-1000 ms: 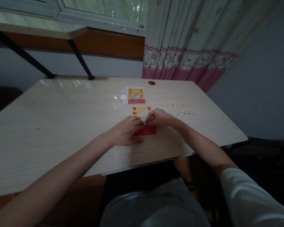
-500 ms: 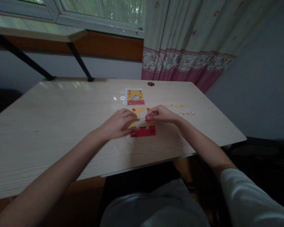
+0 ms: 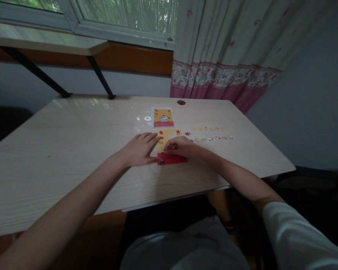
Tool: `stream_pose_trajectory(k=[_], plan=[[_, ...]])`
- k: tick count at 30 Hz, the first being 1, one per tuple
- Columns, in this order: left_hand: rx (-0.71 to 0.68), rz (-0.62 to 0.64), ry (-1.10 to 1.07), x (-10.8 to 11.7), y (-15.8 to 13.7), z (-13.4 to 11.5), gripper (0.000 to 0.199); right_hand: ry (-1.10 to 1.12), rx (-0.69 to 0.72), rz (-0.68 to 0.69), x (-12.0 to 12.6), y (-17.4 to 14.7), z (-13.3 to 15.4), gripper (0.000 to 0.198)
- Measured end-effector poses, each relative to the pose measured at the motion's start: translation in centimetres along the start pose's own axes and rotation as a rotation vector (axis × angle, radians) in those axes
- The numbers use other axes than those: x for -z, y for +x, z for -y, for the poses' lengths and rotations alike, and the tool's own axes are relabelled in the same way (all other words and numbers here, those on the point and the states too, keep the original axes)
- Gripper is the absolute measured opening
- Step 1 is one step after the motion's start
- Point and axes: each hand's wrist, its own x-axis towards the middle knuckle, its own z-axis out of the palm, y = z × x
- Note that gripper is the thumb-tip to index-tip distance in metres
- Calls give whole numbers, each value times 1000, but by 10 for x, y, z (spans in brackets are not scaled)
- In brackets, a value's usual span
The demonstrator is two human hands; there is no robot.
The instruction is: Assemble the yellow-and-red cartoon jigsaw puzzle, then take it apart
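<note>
A partly assembled jigsaw puzzle (image 3: 173,159), yellow above and red below, lies flat on the table, with bare tabletop showing through its middle. At its left edge rests my left hand (image 3: 139,150), open, thumb and fingers apart and touching the border. My right hand (image 3: 180,146) is over the puzzle's middle, thumb and fingertips pinched on a small puzzle piece (image 3: 163,153) just above the red part; the fingers mostly hide it. This hand also covers part of the puzzle's right side. Behind the puzzle lies a reference picture (image 3: 163,117) of a white animal on yellow and red.
Loose yellow pieces (image 3: 200,128) form a row right of the puzzle, with white patterned pieces (image 3: 211,138) in a nearer row. A red piece (image 3: 187,134) lies close to my right hand. A shelf (image 3: 56,41) on black legs stands at the back left of the table (image 3: 73,150).
My right hand has moved left and nearer to me, from the puzzle's upper right to just above its red part. My left hand stays at the left edge. The view has shifted slightly.
</note>
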Motion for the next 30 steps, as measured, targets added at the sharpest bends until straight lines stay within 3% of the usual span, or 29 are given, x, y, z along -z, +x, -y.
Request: stream_pose_trajectory(k=[7,18,24,30], plan=[[18,-11,-19,5,0,-6,82,-214,34,-21,3,-1,6,12],[25,4,23,6,-1,-7,80,-259,65,-23,2,0,5,10],[29,-19,36,5,-2,-7,79,-198,55,-149,43,-14,3,24],[-7,-55,-3,9,-2,-4,74,-360,-4,-11,70,-30,-2,17]])
